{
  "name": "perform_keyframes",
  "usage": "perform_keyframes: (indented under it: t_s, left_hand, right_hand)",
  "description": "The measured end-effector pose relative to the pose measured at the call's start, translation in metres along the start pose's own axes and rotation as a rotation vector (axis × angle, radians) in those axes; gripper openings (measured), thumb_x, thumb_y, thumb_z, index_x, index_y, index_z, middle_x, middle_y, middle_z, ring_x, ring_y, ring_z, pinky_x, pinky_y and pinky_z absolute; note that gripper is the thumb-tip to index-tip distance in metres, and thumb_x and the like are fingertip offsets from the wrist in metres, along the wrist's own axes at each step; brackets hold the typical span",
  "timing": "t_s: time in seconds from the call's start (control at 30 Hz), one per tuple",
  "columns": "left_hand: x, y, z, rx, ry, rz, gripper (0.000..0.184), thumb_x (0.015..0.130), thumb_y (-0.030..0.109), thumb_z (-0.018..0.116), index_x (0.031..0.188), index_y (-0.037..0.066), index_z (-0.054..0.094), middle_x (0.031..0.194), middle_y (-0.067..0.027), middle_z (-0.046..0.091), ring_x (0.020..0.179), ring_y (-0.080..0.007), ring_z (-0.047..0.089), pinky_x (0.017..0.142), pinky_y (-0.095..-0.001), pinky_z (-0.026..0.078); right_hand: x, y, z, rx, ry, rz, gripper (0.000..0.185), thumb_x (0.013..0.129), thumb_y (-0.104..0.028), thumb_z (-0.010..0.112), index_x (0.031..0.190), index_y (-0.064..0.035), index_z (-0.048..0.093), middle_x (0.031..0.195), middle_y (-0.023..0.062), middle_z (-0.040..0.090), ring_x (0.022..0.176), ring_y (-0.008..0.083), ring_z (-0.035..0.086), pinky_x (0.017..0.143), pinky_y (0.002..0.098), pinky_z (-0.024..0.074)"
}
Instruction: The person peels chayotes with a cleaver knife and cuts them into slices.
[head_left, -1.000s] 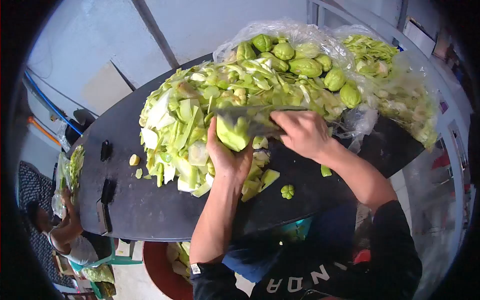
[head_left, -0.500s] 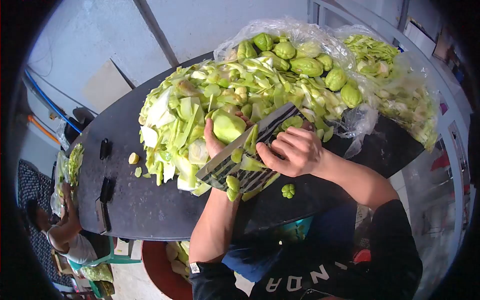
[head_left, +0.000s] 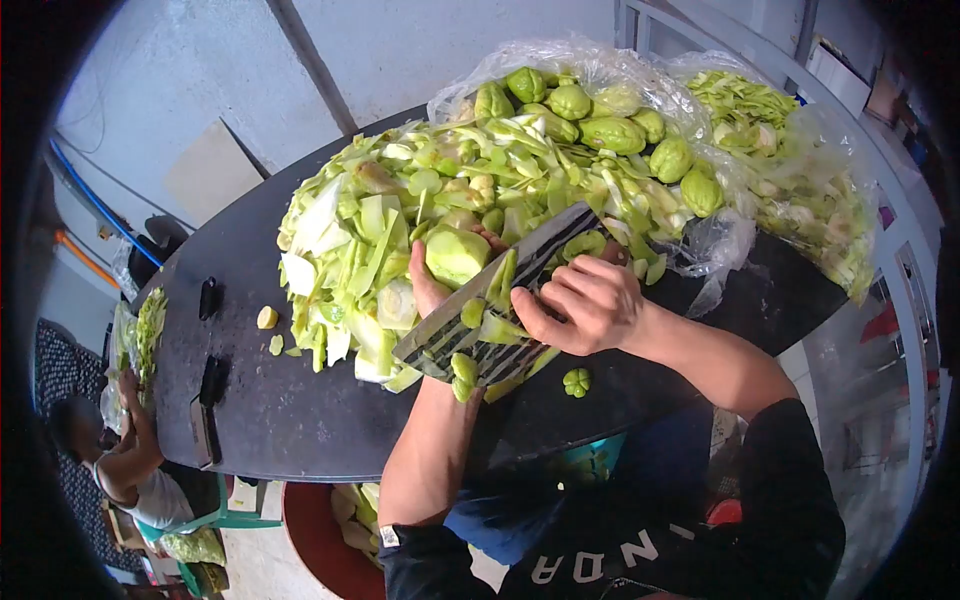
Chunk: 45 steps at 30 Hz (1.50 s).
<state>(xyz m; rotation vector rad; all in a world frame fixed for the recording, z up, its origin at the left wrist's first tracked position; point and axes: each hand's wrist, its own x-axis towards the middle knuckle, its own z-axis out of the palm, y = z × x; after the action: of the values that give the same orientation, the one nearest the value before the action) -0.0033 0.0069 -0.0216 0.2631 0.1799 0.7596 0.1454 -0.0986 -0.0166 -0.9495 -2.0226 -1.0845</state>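
Note:
My left hand (head_left: 430,288) is wrapped round a pale green, cut chayote (head_left: 457,254), partly hidden behind the blade. In my right hand (head_left: 592,305) is a wide cleaver (head_left: 535,262), its handle mostly covered by my fingers. The blade slants across in front of my left hand, its upper edge against or very close to the chayote; contact cannot be made out. Several green slices (head_left: 463,372) cling to the dark, streaked blade face. Just beyond my hands rises a big heap of chayote slices (head_left: 375,250).
Whole chayotes (head_left: 612,133) lie in clear plastic at the back. A plastic bag of cut pieces (head_left: 805,200) stands right. On the dark table (head_left: 290,420) are black-handled objects (head_left: 210,380) and a small green piece (head_left: 576,382). A red tub (head_left: 310,540) stands below; another person (head_left: 140,460) sits left.
The chayote has turned slightly in my left hand and shows a flatter, paler face. The cleaver and my right hand have shifted only a little.

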Motion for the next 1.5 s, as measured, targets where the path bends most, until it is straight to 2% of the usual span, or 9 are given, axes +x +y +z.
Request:
perform_keyframes:
  t_s: [0.33, 0.4, 0.5, 0.67, 0.73, 0.83, 0.87, 1.1, 1.5]
  left_hand:
    - [-0.006, -0.005, 0.007, 0.064, 0.024, 0.077, 0.058, 0.092, 0.054, 0.049, 0.105, -0.002, 0.058, 0.095, -0.0148, 0.063, 0.092, -0.0277, 0.06, 0.088, -0.0394, 0.05]
    - [-0.002, -0.004, 0.003, -0.025, 0.02, 0.053, 0.058, 0.093, 0.054, 0.047, 0.106, -0.001, 0.058, 0.096, -0.0143, 0.063, 0.092, -0.0279, 0.06, 0.088, -0.0394, 0.049]
    - [-0.005, -0.002, 0.002, -0.022, 0.028, 0.066, 0.059, 0.093, 0.055, 0.044, 0.108, 0.0, 0.059, 0.1, -0.0129, 0.064, 0.094, -0.0278, 0.061, 0.089, -0.0395, 0.049]
    - [-0.012, -0.006, 0.032, 0.136, 0.262, 0.178, 0.058, 0.094, 0.055, 0.042, 0.111, 0.003, 0.062, 0.1, -0.0109, 0.066, 0.097, -0.0269, 0.061, 0.089, -0.04, 0.048]
    - [-0.009, -0.009, 0.03, 0.108, 0.258, 0.273, 0.06, 0.088, 0.056, 0.053, 0.12, 0.006, 0.059, 0.117, -0.0132, 0.062, 0.111, -0.0295, 0.056, 0.101, -0.0452, 0.042]
    - [-0.015, -0.002, 0.024, 0.201, 0.144, 0.088, 0.06, 0.089, 0.055, 0.053, 0.121, 0.005, 0.058, 0.117, -0.0136, 0.062, 0.111, -0.0295, 0.056, 0.101, -0.0456, 0.042]
    - [-0.017, -0.008, 0.028, 0.164, 0.185, 0.115, 0.058, 0.091, 0.056, 0.049, 0.104, 0.001, 0.062, 0.094, -0.014, 0.067, 0.09, -0.0273, 0.063, 0.085, -0.0383, 0.051]
    - [-0.006, -0.007, 0.012, 0.111, 0.065, 0.113, 0.061, 0.089, 0.058, 0.051, 0.105, 0.0, 0.062, 0.095, -0.0158, 0.066, 0.089, -0.027, 0.064, 0.085, -0.0373, 0.052]
    - [-0.019, -0.003, 0.035, 0.35, 0.055, 0.205, 0.057, 0.094, 0.056, 0.045, 0.108, 0.003, 0.061, 0.098, -0.0122, 0.065, 0.093, -0.0252, 0.062, 0.086, -0.0391, 0.049]
  right_hand:
    - [-0.001, 0.001, 0.0, -0.004, -0.035, 0.009, 0.034, 0.072, -0.003, 0.064, 0.106, -0.0066, 0.062, 0.063, -0.0027, 0.046, 0.053, 0.0123, 0.049, 0.047, 0.0256, 0.0383]
    - [-0.003, 0.003, 0.002, -0.081, -0.038, -0.001, 0.025, 0.08, -0.015, 0.062, 0.105, -0.0086, 0.06, 0.065, -0.0044, 0.047, 0.056, 0.0091, 0.05, 0.048, 0.0241, 0.0365]
    - [-0.004, 0.011, 0.0, -0.111, -0.055, 0.029, 0.024, 0.08, -0.015, 0.061, 0.103, -0.0088, 0.061, 0.066, -0.0041, 0.048, 0.056, 0.0092, 0.052, 0.048, 0.0247, 0.0373]
    - [-0.016, 0.031, -0.002, -0.119, -0.159, 0.219, 0.027, 0.077, -0.008, 0.063, 0.104, -0.0065, 0.066, 0.074, 0.0008, 0.062, 0.062, 0.0143, 0.063, 0.055, 0.0276, 0.0504]
    - [-0.019, 0.035, -0.001, -0.111, -0.134, 0.234, 0.028, 0.076, -0.008, 0.063, 0.104, -0.0062, 0.066, 0.074, 0.0012, 0.063, 0.062, 0.0156, 0.063, 0.054, 0.0287, 0.0511]
    - [-0.01, 0.03, -0.01, 0.007, -0.109, 0.167, 0.03, 0.075, -0.007, 0.063, 0.105, -0.0064, 0.065, 0.073, 0.0007, 0.062, 0.061, 0.0159, 0.063, 0.053, 0.0288, 0.0506]
    - [-0.009, 0.026, -0.008, 0.029, -0.105, 0.145, 0.031, 0.075, -0.007, 0.062, 0.106, -0.0062, 0.065, 0.071, 0.0003, 0.059, 0.06, 0.0154, 0.062, 0.052, 0.0284, 0.0499]
    - [-0.003, 0.014, -0.01, 0.126, -0.028, 0.133, 0.033, 0.074, -0.011, 0.063, 0.106, -0.006, 0.065, 0.066, -0.0008, 0.056, 0.057, 0.0138, 0.059, 0.049, 0.0272, 0.0473]
    - [-0.009, 0.023, -0.014, 0.217, -0.071, 0.239, 0.042, 0.064, -0.005, 0.067, 0.106, -0.0026, 0.062, 0.068, 0.0048, 0.061, 0.057, 0.0225, 0.063, 0.05, 0.0339, 0.0511]
